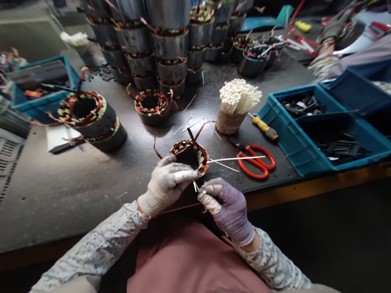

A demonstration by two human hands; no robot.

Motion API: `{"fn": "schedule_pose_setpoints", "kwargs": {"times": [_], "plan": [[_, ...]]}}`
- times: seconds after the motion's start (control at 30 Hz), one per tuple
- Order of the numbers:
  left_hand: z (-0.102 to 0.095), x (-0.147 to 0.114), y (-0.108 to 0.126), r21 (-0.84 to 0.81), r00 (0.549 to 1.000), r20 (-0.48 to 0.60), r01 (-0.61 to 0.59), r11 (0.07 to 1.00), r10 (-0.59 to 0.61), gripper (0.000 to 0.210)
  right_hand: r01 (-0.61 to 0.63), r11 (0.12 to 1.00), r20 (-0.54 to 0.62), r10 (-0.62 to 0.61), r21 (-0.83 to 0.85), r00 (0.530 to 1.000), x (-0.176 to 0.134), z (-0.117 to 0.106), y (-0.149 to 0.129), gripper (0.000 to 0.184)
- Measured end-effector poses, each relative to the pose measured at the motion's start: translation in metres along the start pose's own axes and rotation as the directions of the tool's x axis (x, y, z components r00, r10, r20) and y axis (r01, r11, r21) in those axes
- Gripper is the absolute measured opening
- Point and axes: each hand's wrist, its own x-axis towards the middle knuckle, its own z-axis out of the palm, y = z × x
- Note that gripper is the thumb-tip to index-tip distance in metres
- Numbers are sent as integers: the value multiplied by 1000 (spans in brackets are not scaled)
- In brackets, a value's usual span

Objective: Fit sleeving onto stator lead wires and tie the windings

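A motor stator (202, 157) with a ring of copper windings stands near the table's front edge. My left hand (167, 180), in a white glove, grips its near left side, the fingers lying along the front rim. Just right of it and lower, my right hand (226, 205), in a purplish glove with pale fingertips, pinches the end of a thin white tie (195, 186) below the rim. Other white ties (236, 158) stick out to the right of the stator. Reddish-brown leads rise from its far side. The fingers partly hide the pinched end.
Red-handled scissors (256, 162) lie right of the stator, near a cup of white ties (231, 120) and a yellow-handled tool (265, 127). Blue bins (291, 144) stand at the right. Stacked stators (168, 42) fill the back. A co-worker's arm (358, 58) reaches in at the right.
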Motion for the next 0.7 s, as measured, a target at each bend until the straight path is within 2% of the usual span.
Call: {"fn": "schedule_pose_setpoints", "kwargs": {"times": [0.13,0.33,0.5,0.6,0.7], "plan": [[0,-1,0,10,1000,25,2,1000,-2,17,75,994,27,-74,-79,997,3,3,-4,4],[1,0,-1,50,998,61,20,999,-23,20,47,992,11,-46,-121,999,6,9,-3,5],[3,0,-1,58,999,32,10,998,-12,21,25,988,34,-20,-153,999,10,13,11,11],[3,0,-2,55,1000,25,-4,998,3,21,58,991,55,-52,-121,997,6,10,9,10],[3,-1,-3,49,1000,5,-27,998,27,20,56,991,25,-53,-124,998,4,8,6,7]]}}
